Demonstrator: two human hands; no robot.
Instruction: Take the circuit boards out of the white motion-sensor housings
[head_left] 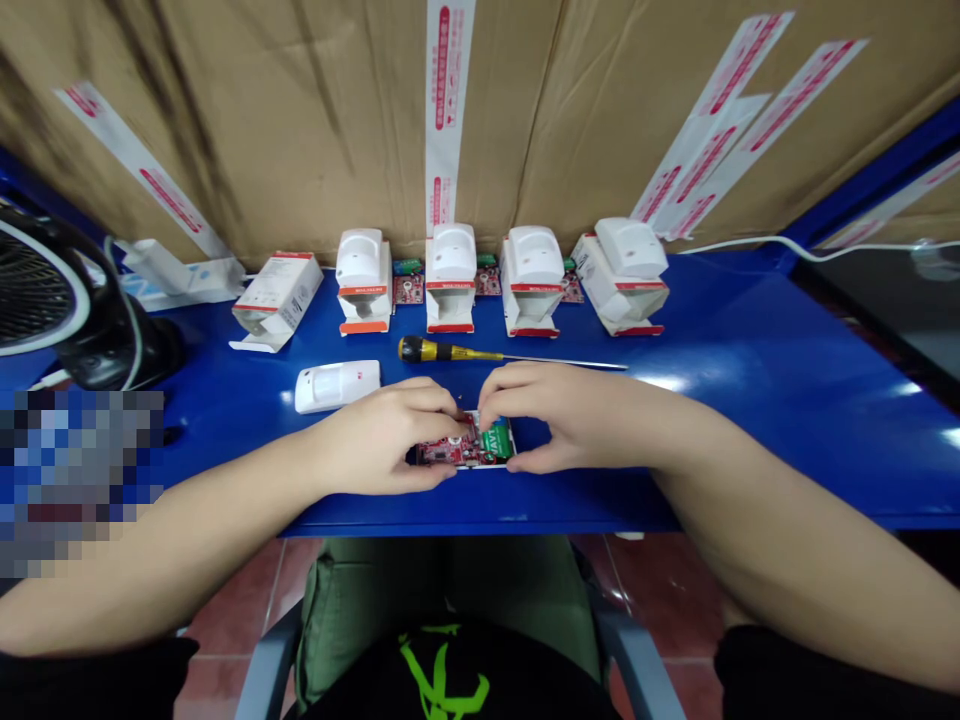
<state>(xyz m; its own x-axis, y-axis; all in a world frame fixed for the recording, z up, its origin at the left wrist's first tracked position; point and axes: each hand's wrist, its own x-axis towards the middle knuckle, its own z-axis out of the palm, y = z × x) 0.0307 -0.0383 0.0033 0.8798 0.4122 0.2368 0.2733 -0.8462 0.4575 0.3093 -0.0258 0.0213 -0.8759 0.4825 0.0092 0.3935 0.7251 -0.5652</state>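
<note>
A red circuit board (466,452) lies in a shallow white housing near the front of the blue table. A green battery (496,440) sits at the board's right end. My left hand (409,435) grips the left end, its thumb along the near edge and its fingers over the board. With its fingertips by the battery and its thumb at the near right corner, my right hand (540,415) holds the other end. A white detector cover (337,386) lies beyond my left forearm. Behind my hands is a screwdriver (450,351) with a yellow and black handle.
Along the back stand several open white boxes (532,310), most with a white detector (532,257) on top. More red boards (409,288) lie between them. A black fan (82,300) and a power strip (202,280) occupy the left. Cardboard (495,120) walls off the back.
</note>
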